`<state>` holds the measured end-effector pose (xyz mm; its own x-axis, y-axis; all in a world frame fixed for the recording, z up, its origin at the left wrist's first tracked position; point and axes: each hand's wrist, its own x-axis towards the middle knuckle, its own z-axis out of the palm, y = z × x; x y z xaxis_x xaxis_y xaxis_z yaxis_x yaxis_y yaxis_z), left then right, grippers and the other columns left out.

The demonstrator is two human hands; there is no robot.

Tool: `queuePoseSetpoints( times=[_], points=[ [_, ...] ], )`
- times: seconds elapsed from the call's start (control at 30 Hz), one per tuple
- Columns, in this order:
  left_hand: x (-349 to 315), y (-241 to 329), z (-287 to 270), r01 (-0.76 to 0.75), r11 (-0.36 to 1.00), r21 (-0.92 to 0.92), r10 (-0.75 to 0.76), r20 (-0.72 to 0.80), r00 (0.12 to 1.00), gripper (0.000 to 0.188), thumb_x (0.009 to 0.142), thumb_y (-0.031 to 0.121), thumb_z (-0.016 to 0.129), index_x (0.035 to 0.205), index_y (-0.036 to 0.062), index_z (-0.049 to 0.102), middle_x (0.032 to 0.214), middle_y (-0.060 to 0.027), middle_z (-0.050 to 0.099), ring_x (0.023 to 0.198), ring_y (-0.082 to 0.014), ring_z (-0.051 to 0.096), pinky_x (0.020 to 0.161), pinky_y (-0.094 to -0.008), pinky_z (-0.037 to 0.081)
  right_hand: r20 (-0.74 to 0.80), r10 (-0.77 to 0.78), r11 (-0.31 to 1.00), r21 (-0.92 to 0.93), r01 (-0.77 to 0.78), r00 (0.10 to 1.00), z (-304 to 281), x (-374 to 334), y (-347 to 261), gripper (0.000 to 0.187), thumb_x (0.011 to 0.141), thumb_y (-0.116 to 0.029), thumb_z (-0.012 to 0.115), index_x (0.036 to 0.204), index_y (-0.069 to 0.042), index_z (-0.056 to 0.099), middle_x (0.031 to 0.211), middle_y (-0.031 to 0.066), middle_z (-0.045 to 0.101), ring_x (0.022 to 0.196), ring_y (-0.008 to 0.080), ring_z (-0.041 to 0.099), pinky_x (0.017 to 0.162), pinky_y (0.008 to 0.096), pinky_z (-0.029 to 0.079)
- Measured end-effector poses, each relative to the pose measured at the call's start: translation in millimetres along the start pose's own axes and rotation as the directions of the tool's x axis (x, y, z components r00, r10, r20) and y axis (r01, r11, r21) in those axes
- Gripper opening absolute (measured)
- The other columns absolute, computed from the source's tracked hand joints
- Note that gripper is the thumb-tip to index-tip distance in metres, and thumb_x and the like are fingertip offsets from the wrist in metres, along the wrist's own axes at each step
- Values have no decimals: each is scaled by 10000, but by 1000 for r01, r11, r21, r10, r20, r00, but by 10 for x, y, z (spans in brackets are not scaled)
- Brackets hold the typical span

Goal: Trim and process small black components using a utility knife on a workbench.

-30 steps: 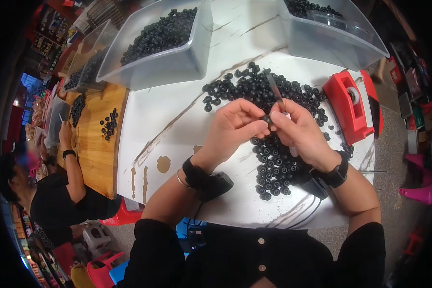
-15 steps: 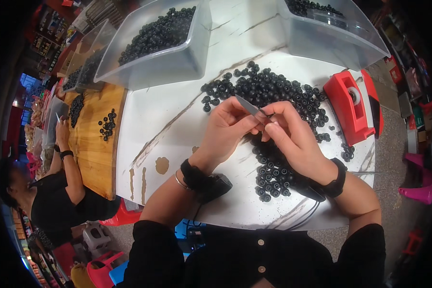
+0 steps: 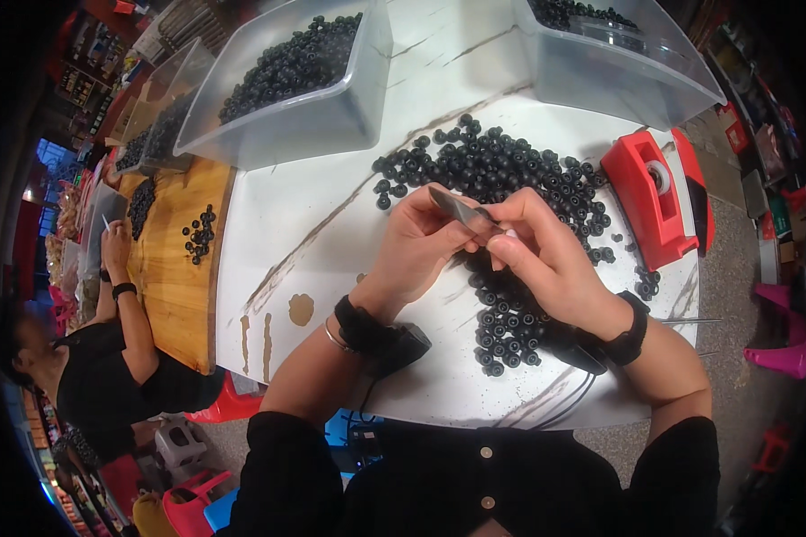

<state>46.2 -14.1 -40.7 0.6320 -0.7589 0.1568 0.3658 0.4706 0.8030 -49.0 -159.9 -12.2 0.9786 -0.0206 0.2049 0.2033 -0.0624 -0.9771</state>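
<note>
My left hand (image 3: 418, 246) and my right hand (image 3: 544, 255) meet above a white marbled table (image 3: 331, 233). Between the fingertips of both hands lies a thin grey metal tool (image 3: 461, 211), pointing up and to the left. My right thumb presses a small pale piece against it; I cannot tell what it is. A wide pile of small black round pieces (image 3: 501, 170) covers the table just beyond and beneath my hands. Both wrists wear black bands with cables.
Two clear plastic bins with black pieces stand at the back, one at the left (image 3: 287, 89) and one at the right (image 3: 609, 54). A red tape dispenser (image 3: 658, 201) sits at the right. Another person (image 3: 107, 358) works at a wooden table (image 3: 175, 268) on the left.
My hands have drawn closer together and shifted left. The grey tool, upright in my right hand a second ago, now lies tilted between both hands' fingertips.
</note>
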Motion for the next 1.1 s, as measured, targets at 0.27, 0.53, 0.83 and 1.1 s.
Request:
queuePoseSetpoints(
  times=[0.27, 0.53, 0.83, 1.1],
  points=[
    [-14, 12, -18, 96, 994, -59, -99, -52, 994, 82, 809, -29, 543, 868, 21, 516, 849, -93, 591, 709, -122, 565, 633, -224, 469, 44, 158, 976, 142, -163, 986, -26, 44, -69, 147, 897, -156, 454, 983, -37, 454, 750, 9, 527, 653, 52, 485, 572, 194, 385],
    [-31, -6, 22, 158, 987, 16, -158, -3, 987, 102, 801, -51, 535, 882, 9, 519, 828, -97, 588, 701, -132, 575, 634, -223, 473, 57, 310, 883, 352, -309, 949, -30, 68, -54, 172, 879, -196, 505, 974, -60, 459, 739, -3, 517, 621, 21, 444, 515, 147, 329],
    [-43, -4, -37, 179, 983, 33, -180, 39, 983, 65, 836, 17, 525, 870, 58, 487, 865, -103, 582, 753, -157, 579, 622, -224, 445, 121, 366, 863, 328, -385, 923, -85, 69, -136, 175, 860, -184, 527, 979, -66, 480, 729, -23, 511, 548, 1, 392, 449, 139, 279],
    [-25, 0, 11, 72, 991, 109, -70, -24, 997, 115, 782, -66, 546, 853, 12, 499, 811, -108, 590, 708, -134, 580, 612, -207, 461, 94, 363, 867, 329, -373, 927, -73, 78, -117, 168, 855, -180, 532, 954, -47, 509, 748, -22, 528, 555, -5, 398, 451, 141, 284]
  ],
)
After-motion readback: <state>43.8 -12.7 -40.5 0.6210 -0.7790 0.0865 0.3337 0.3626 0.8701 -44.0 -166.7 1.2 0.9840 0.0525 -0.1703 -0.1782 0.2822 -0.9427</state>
